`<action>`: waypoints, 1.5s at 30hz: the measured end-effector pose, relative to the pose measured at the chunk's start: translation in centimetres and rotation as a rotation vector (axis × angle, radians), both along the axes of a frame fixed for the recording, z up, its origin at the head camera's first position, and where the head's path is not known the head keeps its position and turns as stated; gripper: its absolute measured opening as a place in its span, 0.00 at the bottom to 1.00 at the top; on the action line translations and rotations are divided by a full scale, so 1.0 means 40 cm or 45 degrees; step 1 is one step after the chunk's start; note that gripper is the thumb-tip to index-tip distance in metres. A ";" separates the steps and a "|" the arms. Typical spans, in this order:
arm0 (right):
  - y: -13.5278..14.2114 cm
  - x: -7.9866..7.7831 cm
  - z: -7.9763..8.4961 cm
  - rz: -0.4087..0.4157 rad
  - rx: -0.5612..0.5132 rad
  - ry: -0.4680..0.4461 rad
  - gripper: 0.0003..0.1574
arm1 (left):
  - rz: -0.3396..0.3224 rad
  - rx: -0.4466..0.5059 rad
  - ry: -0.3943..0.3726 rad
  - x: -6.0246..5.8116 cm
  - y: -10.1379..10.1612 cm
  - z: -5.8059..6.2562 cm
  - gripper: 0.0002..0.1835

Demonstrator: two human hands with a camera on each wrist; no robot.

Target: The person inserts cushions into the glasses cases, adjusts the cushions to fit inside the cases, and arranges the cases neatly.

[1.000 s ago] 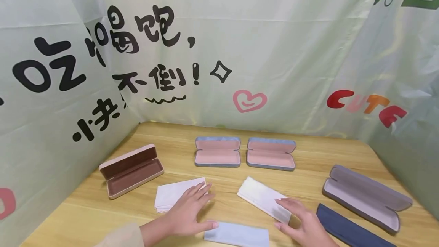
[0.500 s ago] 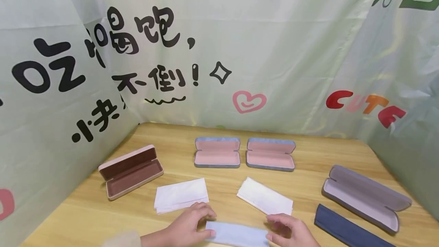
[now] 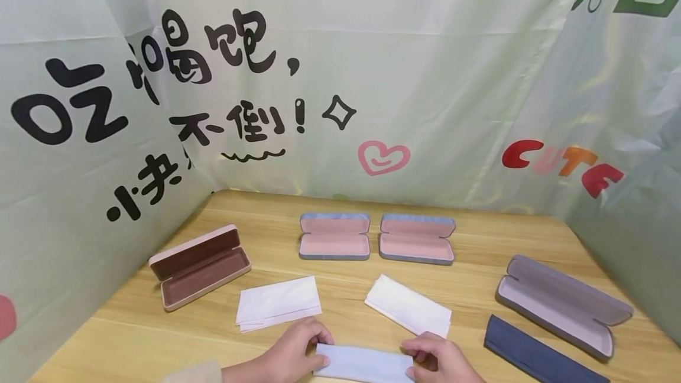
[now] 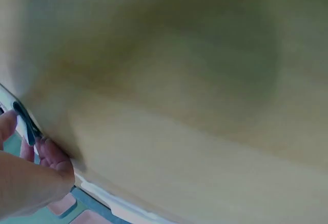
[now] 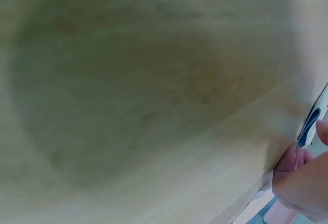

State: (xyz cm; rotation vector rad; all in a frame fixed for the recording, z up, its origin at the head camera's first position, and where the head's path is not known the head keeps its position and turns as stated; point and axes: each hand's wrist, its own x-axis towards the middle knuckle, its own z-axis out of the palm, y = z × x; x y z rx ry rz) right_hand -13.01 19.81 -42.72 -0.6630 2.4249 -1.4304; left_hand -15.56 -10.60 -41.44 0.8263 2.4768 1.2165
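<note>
A folded light blue cloth (image 3: 364,363) lies lengthwise at the table's near edge in the head view. My left hand (image 3: 295,349) pinches its left end, thumb on top and fingers bent behind the far edge. At the right end, my right hand (image 3: 440,360) grips the cloth between thumb and curled fingers. Both wrist views catch the cloth end-on: a narrow blue fold (image 4: 27,124) between thumb and fingers on the left, and a similar blue fold (image 5: 309,126) on the right. Two folded white cloths, one at left (image 3: 279,302) and one at right (image 3: 408,305), lie just beyond my hands.
Open glasses cases stand around: a brown-lined case (image 3: 204,276) at left, two pink-lined blue cases, one (image 3: 334,246) beside the other (image 3: 416,247), at the back, and a grey case (image 3: 558,312) at right. A folded navy cloth (image 3: 537,350) lies before the grey one. Printed curtains (image 3: 452,93) enclose the table.
Both hands have come down and inward from above the cloths to the ends of the light blue cloth, and their fingers have curled onto it. The head view has shifted slightly.
</note>
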 end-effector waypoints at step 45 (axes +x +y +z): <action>-0.029 -0.031 0.064 -0.131 -0.053 -0.121 0.07 | 0.164 0.161 -0.105 -0.031 -0.018 0.043 0.08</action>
